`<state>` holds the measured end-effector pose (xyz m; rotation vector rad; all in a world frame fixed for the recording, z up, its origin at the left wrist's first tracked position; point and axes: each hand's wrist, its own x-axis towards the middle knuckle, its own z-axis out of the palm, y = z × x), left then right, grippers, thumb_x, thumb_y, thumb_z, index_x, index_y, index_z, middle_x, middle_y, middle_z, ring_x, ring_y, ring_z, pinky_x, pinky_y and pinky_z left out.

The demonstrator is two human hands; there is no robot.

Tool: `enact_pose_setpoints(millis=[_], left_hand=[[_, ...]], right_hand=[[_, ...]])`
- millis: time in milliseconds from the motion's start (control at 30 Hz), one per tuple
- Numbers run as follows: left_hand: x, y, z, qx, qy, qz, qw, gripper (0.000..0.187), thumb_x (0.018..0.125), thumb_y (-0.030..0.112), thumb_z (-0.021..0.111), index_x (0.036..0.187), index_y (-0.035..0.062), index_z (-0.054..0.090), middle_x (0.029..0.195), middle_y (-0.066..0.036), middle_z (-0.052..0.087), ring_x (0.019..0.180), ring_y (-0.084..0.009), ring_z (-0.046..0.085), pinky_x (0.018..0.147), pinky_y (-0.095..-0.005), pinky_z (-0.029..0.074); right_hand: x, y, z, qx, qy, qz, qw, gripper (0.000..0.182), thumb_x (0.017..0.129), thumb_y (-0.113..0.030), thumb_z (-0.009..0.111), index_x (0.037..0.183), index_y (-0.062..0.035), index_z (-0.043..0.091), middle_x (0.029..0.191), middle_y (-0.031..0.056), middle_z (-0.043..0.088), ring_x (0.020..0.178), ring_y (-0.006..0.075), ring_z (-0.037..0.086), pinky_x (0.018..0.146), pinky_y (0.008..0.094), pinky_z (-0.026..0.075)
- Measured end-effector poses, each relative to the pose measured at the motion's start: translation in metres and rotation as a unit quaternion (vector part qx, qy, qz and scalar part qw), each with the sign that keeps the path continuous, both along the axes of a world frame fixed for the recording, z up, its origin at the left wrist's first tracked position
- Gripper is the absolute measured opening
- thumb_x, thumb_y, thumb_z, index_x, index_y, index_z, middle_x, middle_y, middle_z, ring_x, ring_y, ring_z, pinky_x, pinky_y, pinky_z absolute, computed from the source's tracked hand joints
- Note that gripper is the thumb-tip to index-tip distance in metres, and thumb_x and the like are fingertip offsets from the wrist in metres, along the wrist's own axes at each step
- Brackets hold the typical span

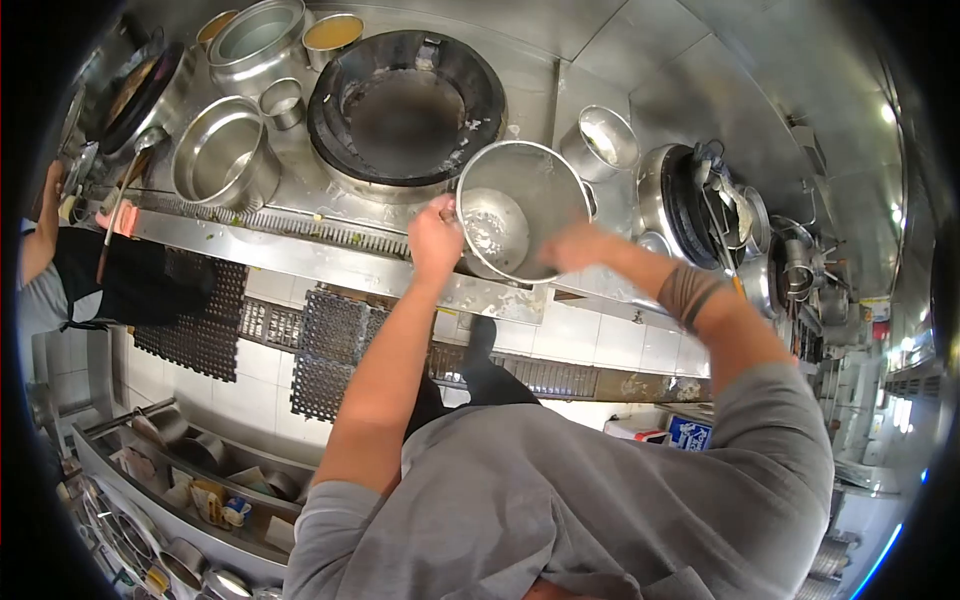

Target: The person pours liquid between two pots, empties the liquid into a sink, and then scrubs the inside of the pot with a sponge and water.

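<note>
A large metal pot [535, 165] stands tilted at the edge of the steel counter, its mouth toward me. Whitish, wet-looking liquid or foam shows at its bottom. My left hand [436, 240] is closed on the pot's left side, near the rim. Over the near right part of the rim is my right hand [578, 247], smeared by motion. Its fingers reach into or across the mouth, and I cannot make out whether they hold anything. Behind the pot, a black wok burner ring [405, 108] sits on the counter.
Left of the burner stand an open steel pot [225, 155], a small metal cup [282, 102] and a lidless pot [255, 40]. Another metal pot [600, 140] and a burner with utensils [705, 205] are on the right. A co-worker's arm [42, 225] shows far left. Black mats [335, 345] cover the floor.
</note>
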<state>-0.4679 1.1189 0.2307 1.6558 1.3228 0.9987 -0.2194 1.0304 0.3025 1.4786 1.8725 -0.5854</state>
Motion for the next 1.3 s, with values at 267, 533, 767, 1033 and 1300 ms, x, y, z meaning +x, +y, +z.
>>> enact_pose_setpoints(millis=[267, 533, 767, 1033, 1300], left_hand=[[-0.001, 0.022, -0.003, -0.023, 0.003, -0.007, 1.000, 0.019, 0.097, 0.015, 0.062, 0.106, 0.0067, 0.076, 0.089, -0.028, 0.070, 0.087, -0.0475, 0.069, 0.074, -0.0509, 0.055], [0.010, 0.008, -0.002, -0.024, -0.039, 0.059, 0.997, 0.018, 0.098, 0.012, 0.062, 0.105, 0.0037, 0.076, 0.092, -0.025, 0.073, 0.088, -0.0436, 0.071, 0.077, -0.0471, 0.056], [0.009, 0.009, 0.011, -0.022, -0.020, 0.041, 0.999, 0.018, 0.098, 0.012, 0.064, 0.108, 0.0042, 0.076, 0.095, -0.025, 0.073, 0.089, -0.0430, 0.071, 0.079, -0.0459, 0.056], [0.011, 0.004, -0.001, -0.030, -0.004, 0.050, 0.998, 0.018, 0.097, 0.010, 0.064, 0.109, 0.0056, 0.076, 0.094, -0.026, 0.072, 0.088, -0.0428, 0.071, 0.079, -0.0454, 0.056], [0.007, -0.005, 0.001, -0.030, -0.031, 0.071, 0.997, 0.016, 0.096, 0.008, 0.065, 0.108, 0.0037, 0.076, 0.094, -0.026, 0.072, 0.087, -0.0436, 0.071, 0.079, -0.0461, 0.056]], right_hand=[[0.024, 0.119, 0.010, 0.377, -0.091, 0.393, 0.834, 0.047, 0.100, -0.024, 0.050, 0.146, -0.0204, 0.059, 0.172, -0.0010, 0.026, 0.160, 0.0188, 0.012, 0.132, 0.0456, 0.002], [-0.048, 0.069, -0.184, -0.121, 0.341, -0.381, 0.851, 0.040, 0.103, -0.031, 0.050, 0.115, 0.0007, 0.072, 0.105, 0.0156, 0.071, 0.096, 0.0301, 0.066, 0.092, 0.0425, 0.051], [-0.034, 0.055, -0.172, -0.134, 0.087, -0.002, 0.987, 0.042, 0.097, -0.034, 0.060, 0.121, -0.0012, 0.072, 0.121, 0.0192, 0.073, 0.114, 0.0319, 0.069, 0.105, 0.0428, 0.049], [-0.004, 0.141, -0.210, 0.177, -0.044, 0.039, 0.982, 0.036, 0.094, -0.021, 0.063, 0.126, -0.0064, 0.070, 0.122, 0.0164, 0.072, 0.111, 0.0340, 0.071, 0.091, 0.0472, 0.058], [-0.064, 0.074, -0.191, 0.063, 0.211, 0.267, 0.938, 0.046, 0.104, -0.029, 0.049, 0.140, -0.0014, 0.053, 0.135, 0.0280, 0.060, 0.124, 0.0440, 0.059, 0.108, 0.0483, 0.045]])
